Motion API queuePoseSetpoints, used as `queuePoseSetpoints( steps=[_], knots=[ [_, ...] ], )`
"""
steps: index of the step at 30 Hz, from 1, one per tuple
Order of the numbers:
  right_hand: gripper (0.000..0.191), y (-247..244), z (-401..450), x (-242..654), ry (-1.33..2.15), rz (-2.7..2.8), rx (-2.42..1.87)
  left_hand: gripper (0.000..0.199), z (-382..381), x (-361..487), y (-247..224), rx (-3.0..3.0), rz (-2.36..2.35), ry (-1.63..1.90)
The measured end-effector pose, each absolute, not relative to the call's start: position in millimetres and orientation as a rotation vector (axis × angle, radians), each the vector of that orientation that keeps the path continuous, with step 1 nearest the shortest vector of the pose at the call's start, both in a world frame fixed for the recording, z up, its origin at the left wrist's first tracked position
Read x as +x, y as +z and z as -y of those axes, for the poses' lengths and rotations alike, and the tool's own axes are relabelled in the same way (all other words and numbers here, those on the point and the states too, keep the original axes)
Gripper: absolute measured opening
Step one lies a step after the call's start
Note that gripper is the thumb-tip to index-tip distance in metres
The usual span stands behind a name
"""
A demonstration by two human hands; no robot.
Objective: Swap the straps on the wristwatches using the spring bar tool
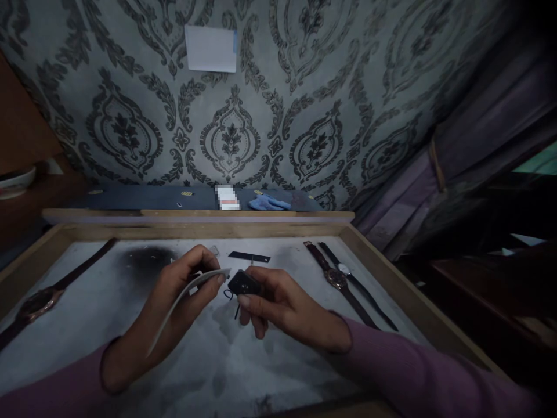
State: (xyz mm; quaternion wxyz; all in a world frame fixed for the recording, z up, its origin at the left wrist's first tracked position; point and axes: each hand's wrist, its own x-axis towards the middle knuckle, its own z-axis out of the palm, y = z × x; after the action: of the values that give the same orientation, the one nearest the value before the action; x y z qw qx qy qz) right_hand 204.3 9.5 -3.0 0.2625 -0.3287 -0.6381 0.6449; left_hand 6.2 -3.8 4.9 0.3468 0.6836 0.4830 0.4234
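Observation:
Near the middle of the tray (130, 231), my left hand (180, 296) pinches the end of a light grey watch strap (172, 310), which hangs down over the palm and wrist. To its right, my right hand (278, 299) holds a dark square watch case (243, 283) between thumb and fingers. The strap end and the case are close together; I cannot tell whether they touch. A thin dark curled piece (228, 295) shows beside the case. Just behind the hands lies a flat black strip (249, 257).
A brown-strapped watch (39, 303) lies at the tray's left. Two more watches, one brown (336, 280) and one with a white dial (344, 269), lie at the right. Behind the wooden rim are a blue cloth (268, 202) and a small white box (227, 198).

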Motion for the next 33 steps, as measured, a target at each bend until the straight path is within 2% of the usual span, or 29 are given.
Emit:
queuePoseSetpoints(
  steps=[7,13,16,21,23,28,30,33],
  knots=[
    [0.026,-3.6,-10.8,203.4,1.815,1.665,-0.857,0.015,4.7,6.0,4.3,1.768,-1.222,1.092],
    [0.017,-8.6,-12.6,202.4,1.739,1.689,-0.790,0.015,5.1,3.6,1.1,1.739,-1.218,1.084],
    [0.015,-13.1,-14.2,202.4,1.613,1.691,-0.775,0.014,3.1,3.0,-1.2,1.640,-1.198,1.056],
    [0.041,-19.0,-16.5,203.3,1.320,1.696,-0.739,0.017,-0.9,6.5,-4.3,1.315,-1.078,1.030],
    [0.046,-19.2,-16.6,203.7,1.157,1.762,-0.725,0.018,-1.3,8.6,-5.5,1.206,-1.028,1.032],
    [0.042,-16.2,-14.4,203.3,0.791,1.940,-0.693,0.018,-0.5,10.3,-7.5,1.124,-0.974,1.031],
    [0.037,-16.8,-13.5,202.3,0.803,1.941,-0.733,0.019,-0.2,10.2,-7.0,1.124,-0.983,1.030],
    [0.029,-20.7,-12.7,200.1,1.116,1.831,-0.807,0.020,-0.1,10.0,-6.2,1.105,-1.000,1.006]
  ],
)
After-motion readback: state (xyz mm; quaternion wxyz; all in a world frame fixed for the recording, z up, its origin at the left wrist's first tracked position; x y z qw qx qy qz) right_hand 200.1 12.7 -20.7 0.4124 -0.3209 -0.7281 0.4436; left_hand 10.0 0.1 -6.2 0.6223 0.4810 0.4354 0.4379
